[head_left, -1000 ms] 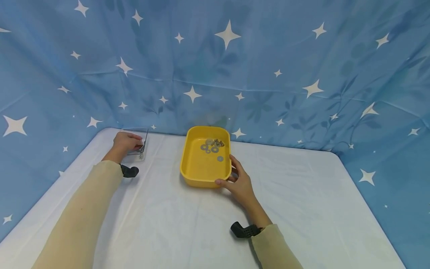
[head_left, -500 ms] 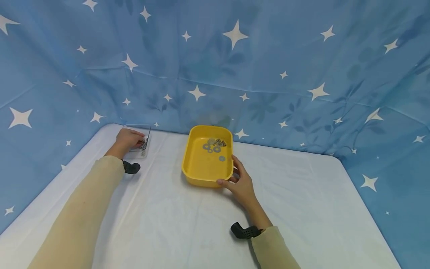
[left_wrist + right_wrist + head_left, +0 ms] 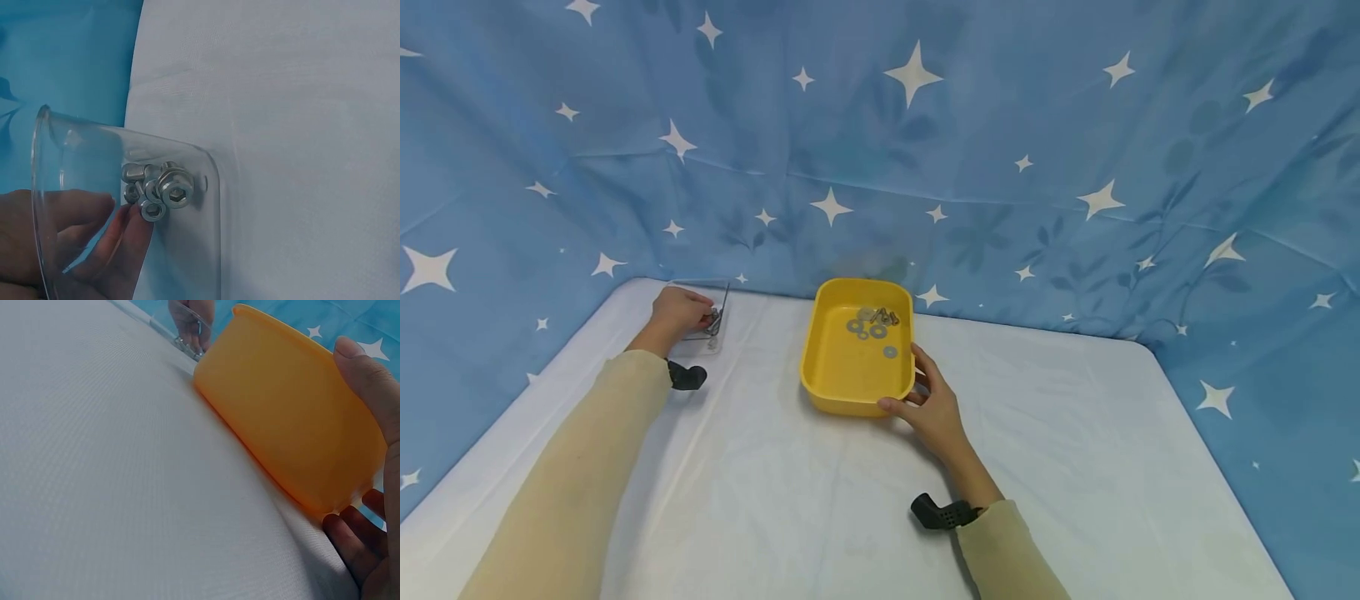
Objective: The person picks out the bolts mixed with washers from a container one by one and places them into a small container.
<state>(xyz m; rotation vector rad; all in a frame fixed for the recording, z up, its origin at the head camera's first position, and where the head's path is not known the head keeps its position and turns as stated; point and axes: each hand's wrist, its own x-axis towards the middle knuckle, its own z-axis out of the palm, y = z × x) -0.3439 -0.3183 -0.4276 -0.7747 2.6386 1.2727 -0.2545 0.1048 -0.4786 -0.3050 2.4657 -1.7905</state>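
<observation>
My left hand (image 3: pixel 679 311) reaches into a clear plastic box (image 3: pixel 39 156) at the back left. In the left wrist view its fingertips touch a small heap of silver socket-head bolts (image 3: pixel 175 192) in the box, and a gap shows between its upper finger and the lower ones. My right hand (image 3: pixel 934 410) grips the near right corner of a yellow tray (image 3: pixel 857 407), thumb at the rim and fingers round the outside. Inside the tray lie several flat grey washers (image 3: pixel 878 332) and, behind them, a cluster of small bolts (image 3: pixel 892 318).
A white cloth (image 3: pixel 760 500) covers the table. Behind it hangs a blue curtain (image 3: pixel 850 150) with white stars, close to the table's back edge. The clear box stands left of the tray, with bare cloth between them.
The left hand has stayed in the clear box, its fingers shifting slightly among the bolts. The right hand and tray keep their places; the head view has swayed a little.
</observation>
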